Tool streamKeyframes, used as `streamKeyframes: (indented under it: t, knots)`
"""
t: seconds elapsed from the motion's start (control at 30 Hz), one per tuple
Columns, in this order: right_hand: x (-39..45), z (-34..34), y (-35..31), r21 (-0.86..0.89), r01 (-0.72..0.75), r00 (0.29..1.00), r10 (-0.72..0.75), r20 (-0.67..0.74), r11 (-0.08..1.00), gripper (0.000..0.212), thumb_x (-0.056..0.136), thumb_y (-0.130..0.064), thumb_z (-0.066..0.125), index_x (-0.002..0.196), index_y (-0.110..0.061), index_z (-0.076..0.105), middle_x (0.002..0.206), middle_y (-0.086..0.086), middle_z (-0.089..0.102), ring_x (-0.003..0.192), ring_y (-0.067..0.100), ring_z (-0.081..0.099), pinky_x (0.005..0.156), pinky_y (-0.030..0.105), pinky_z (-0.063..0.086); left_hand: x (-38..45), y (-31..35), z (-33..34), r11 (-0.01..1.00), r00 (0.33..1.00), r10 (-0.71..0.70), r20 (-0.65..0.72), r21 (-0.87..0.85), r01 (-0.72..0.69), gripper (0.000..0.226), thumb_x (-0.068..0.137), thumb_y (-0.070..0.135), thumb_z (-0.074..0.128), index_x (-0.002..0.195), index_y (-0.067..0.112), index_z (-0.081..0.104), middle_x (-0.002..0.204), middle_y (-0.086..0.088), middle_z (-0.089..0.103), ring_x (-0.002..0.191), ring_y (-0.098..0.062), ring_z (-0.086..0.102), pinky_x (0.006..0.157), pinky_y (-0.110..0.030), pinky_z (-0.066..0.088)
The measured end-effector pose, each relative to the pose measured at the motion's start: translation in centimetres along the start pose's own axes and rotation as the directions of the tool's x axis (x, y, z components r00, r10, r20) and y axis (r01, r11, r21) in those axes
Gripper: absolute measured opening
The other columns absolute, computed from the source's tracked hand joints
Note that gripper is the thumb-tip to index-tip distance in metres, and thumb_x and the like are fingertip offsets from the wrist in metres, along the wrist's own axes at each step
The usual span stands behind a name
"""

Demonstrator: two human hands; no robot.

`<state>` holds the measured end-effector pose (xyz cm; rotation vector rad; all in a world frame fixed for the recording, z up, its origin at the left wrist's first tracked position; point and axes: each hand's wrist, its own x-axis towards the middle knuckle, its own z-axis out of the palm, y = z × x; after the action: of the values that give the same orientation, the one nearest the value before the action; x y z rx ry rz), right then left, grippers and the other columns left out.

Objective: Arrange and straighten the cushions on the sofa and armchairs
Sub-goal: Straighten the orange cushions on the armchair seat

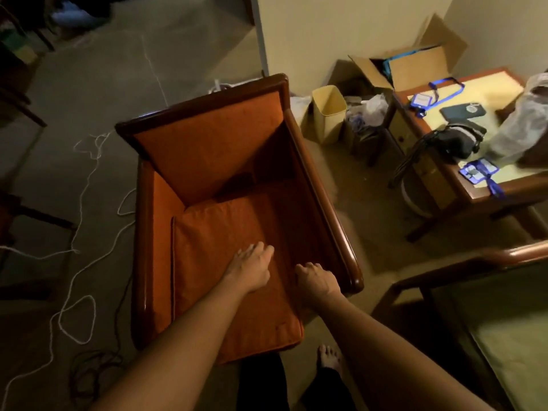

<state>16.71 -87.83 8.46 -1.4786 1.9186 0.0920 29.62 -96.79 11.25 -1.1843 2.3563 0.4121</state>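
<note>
A wooden armchair (326, 203) with orange upholstery stands below me, seen from above. Its orange seat cushion (213, 247) lies flat on the seat, slightly skewed, with its front corner hanging past the seat edge. An orange back cushion (207, 149) leans against the backrest. My left hand (252, 268) rests palm down on the seat cushion, fingers apart. My right hand (315, 280) lies curled at the cushion's right edge, beside the right armrest; whether it grips the fabric is hard to tell.
White cord (77, 307) loops over the floor on the left. A beige bin (329, 114) and open cardboard box (415, 63) stand behind the chair. A side table (489, 191) with phone, lanyards and bags is at the right. Another table's wooden frame (444, 274) is at lower right.
</note>
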Motion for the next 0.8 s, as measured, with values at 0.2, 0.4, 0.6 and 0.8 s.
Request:
streamKeyframes:
  t: [0.2, 0.4, 0.6, 0.8]
  knots:
    - [5.7, 3.6, 0.2, 0.216, -0.230, 0.973, 0.220, 0.070, 0.949, 0.044, 0.100, -0.029, 0.047, 0.143, -0.020, 0.042, 0.136, 0.010, 0.050, 0.124, 0.027, 0.049, 0.098, 0.042, 0.046, 9.9, -1.5, 0.8, 0.960, 0.968, 0.223, 0.113, 0.146, -0.238, 0.048, 0.091, 0.018, 0.055, 0.136, 0.018, 0.038, 0.136, -0.007, 0.044, 0.129, -0.027, 0.042, 0.105, -0.042, 0.036]
    - [11.2, 10.5, -0.3, 0.346, -0.466, 0.885, 0.423, 0.196, 0.814, 0.062, 0.093, -0.054, 0.053, 0.140, -0.017, 0.039, 0.134, 0.011, 0.050, 0.123, 0.031, 0.049, 0.096, 0.046, 0.046, 19.8, -2.5, 5.1, 0.821, 0.862, 0.438, 0.257, 0.276, -0.499, 0.044, 0.093, 0.027, 0.054, 0.134, 0.016, 0.043, 0.134, -0.011, 0.046, 0.127, -0.030, 0.045, 0.101, -0.043, 0.040]
    - [16.1, 16.0, 0.5, 0.566, -0.619, 0.785, 0.446, 0.430, 0.544, 0.118, 0.068, -0.086, 0.053, 0.155, -0.021, 0.005, 0.156, 0.015, 0.031, 0.140, 0.035, 0.035, 0.110, 0.050, 0.035, 27.9, -2.6, 9.8, 0.707, 0.755, 0.356, 0.552, 0.369, -0.603, 0.077, 0.089, 0.065, 0.042, 0.150, 0.023, 0.024, 0.161, -0.007, 0.015, 0.147, -0.024, 0.021, 0.117, -0.038, 0.023]
    - [16.9, 17.2, 1.4, 0.724, -0.630, 0.770, 0.348, 0.534, 0.283, 0.109, 0.080, -0.064, 0.064, 0.156, -0.014, 0.005, 0.163, 0.011, 0.009, 0.148, 0.030, 0.014, 0.116, 0.039, 0.021, 29.4, -3.0, 12.5, 0.653, 0.780, 0.318, 0.539, 0.471, -0.593, 0.077, 0.092, 0.069, 0.013, 0.149, 0.020, 0.028, 0.160, -0.001, 0.020, 0.148, -0.022, 0.012, 0.119, -0.045, 0.006]
